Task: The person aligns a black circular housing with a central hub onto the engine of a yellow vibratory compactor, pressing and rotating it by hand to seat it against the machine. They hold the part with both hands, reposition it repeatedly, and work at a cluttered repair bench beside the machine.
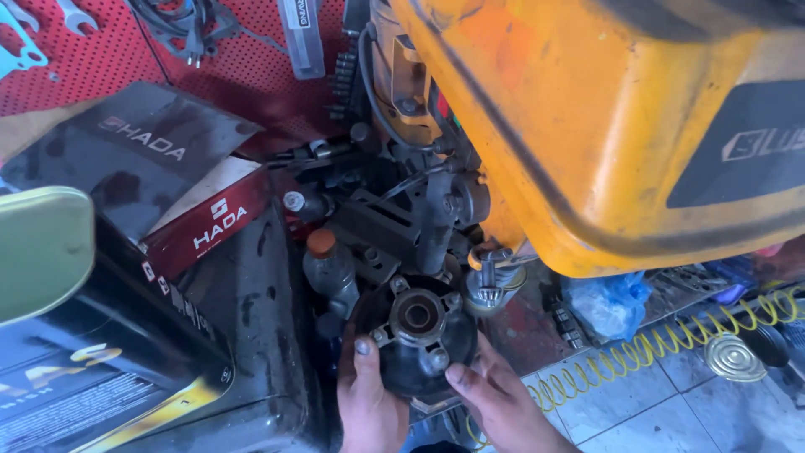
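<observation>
part: round black housing (417,335) with a rusty central hub and bolts spaced around it
state: grimy, oil-stained
pose: open face turned up toward the camera
place: just below the yellow fuel tank (604,126), against the dark engine block
contact: touched on both lower edges by greasy fingers

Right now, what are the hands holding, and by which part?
Both hands, left hand and right hand, grip the dark round engine hub by its lower rim.
</observation>
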